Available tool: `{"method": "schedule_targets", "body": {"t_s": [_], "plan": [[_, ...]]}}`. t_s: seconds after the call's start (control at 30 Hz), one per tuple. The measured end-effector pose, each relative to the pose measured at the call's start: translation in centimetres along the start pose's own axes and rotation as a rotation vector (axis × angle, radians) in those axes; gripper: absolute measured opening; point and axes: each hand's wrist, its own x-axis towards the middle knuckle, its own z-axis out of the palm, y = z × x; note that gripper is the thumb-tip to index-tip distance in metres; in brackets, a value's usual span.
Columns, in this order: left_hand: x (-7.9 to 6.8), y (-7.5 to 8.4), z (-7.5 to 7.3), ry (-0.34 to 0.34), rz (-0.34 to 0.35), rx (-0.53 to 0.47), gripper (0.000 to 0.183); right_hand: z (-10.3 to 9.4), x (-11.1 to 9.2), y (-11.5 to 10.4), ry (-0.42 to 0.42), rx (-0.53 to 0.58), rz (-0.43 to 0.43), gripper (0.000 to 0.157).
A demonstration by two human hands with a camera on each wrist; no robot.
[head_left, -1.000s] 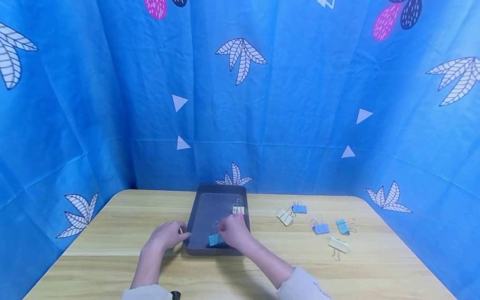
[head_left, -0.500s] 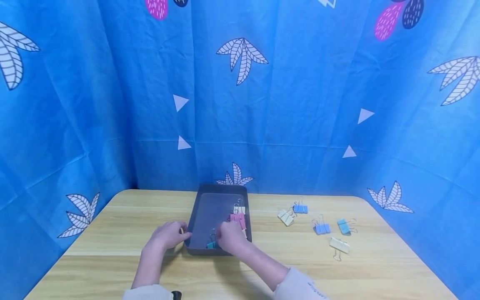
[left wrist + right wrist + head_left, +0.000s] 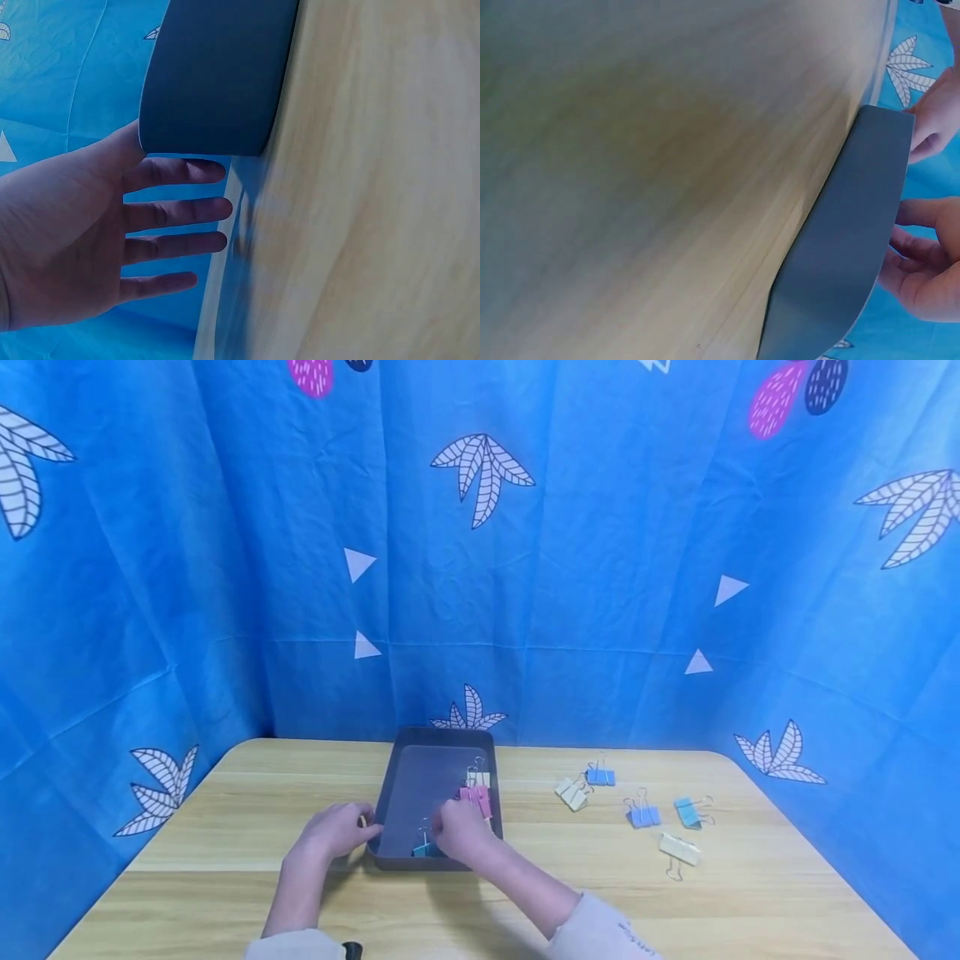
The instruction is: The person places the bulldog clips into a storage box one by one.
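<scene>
My right hand (image 3: 461, 833) reaches into the dark grey tray (image 3: 390, 777), its fingers on the right side of a teal binder clip (image 3: 422, 851) at the near end. In the right wrist view the bent fingers (image 3: 915, 259) dip behind the tray's side wall, which hides their tips and the clip. My left hand (image 3: 337, 828) is at the tray's near left corner. Its four fingers (image 3: 176, 210) are straight and spread outside the wall in the left wrist view, while the thumb tip is hidden behind the wall. Pink (image 3: 475, 797) and cream (image 3: 480, 778) binder clips line the tray's right side.
On the wooden table (image 3: 585, 877) right of the tray lie several loose binder clips: a cream clip (image 3: 572, 795), a blue clip (image 3: 600, 776), a periwinkle clip (image 3: 642, 816), a teal clip (image 3: 687, 812) and another cream clip (image 3: 680, 849). A blue patterned curtain (image 3: 600, 568) hangs behind.
My right hand has lowered the teal clip toward the tray's near wall and shifted slightly left, uncovering the pink clips. My left hand stays at the tray's corner.
</scene>
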Motion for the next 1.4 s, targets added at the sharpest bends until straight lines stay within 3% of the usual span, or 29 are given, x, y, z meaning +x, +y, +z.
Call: {"method": "schedule_targets", "body": {"t_s": [0.37,0.6,0.7,0.93,1.1,1.4], "plan": [[0.0,-0.1,-0.1,-0.007,-0.012,-0.022,0.019,-1.3,-0.2,-0.3,-0.050,0.101,0.041,0.005],[0.0,-0.1,-0.1,-0.014,-0.027,-0.028,0.020,-2.8,-0.4,0.4,0.000,0.110,0.029,0.004],[0.0,-0.2,-0.1,-0.014,-0.028,-0.026,0.019,-3.4,-0.6,1.1,-0.002,0.162,0.047,0.005],[0.1,-0.1,0.1,-0.020,-0.036,-0.034,0.022,-4.9,-0.9,3.1,0.026,0.155,0.025,0.003],[0.1,-0.2,0.1,-0.017,-0.029,-0.028,0.021,-5.9,-1.2,4.7,0.040,0.190,0.070,0.008],[0.2,-0.1,0.2,-0.016,-0.025,-0.037,0.020,-7.0,-2.2,8.6,0.122,0.137,0.141,0.005]]}}
